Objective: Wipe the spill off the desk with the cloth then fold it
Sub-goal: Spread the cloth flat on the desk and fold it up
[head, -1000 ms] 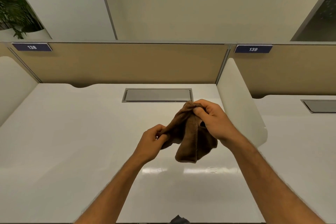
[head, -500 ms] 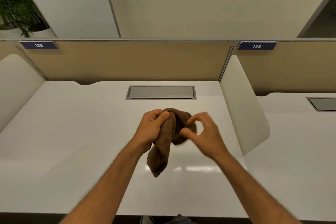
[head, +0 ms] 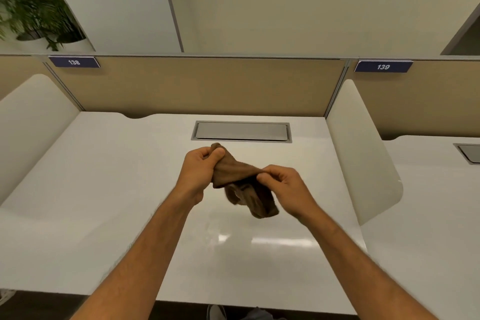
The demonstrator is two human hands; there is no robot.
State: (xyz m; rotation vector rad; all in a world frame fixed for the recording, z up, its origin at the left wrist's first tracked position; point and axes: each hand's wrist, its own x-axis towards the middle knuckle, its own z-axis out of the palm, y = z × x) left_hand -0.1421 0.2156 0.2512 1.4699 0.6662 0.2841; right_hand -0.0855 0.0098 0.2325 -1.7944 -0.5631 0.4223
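Observation:
A brown cloth (head: 242,184) hangs bunched in the air above the white desk (head: 104,202). My left hand (head: 200,174) pinches its upper left corner between thumb and fingers. My right hand (head: 284,187) pinches the cloth's upper edge on the right, and the rest droops below between the two hands. I see no clear spill on the desk, only glossy light reflections near the front.
A grey cable hatch (head: 241,131) is set into the desk's back. White side dividers stand at the left (head: 28,122) and right (head: 361,148). A tan back panel (head: 202,86) carries labels 138 and 139. A second desk (head: 428,215) lies to the right.
The cloth passed from both hands to mainly the left hand. My right hand let go, then pinched the upper edge again and drew it to the right, spreading the cloth.

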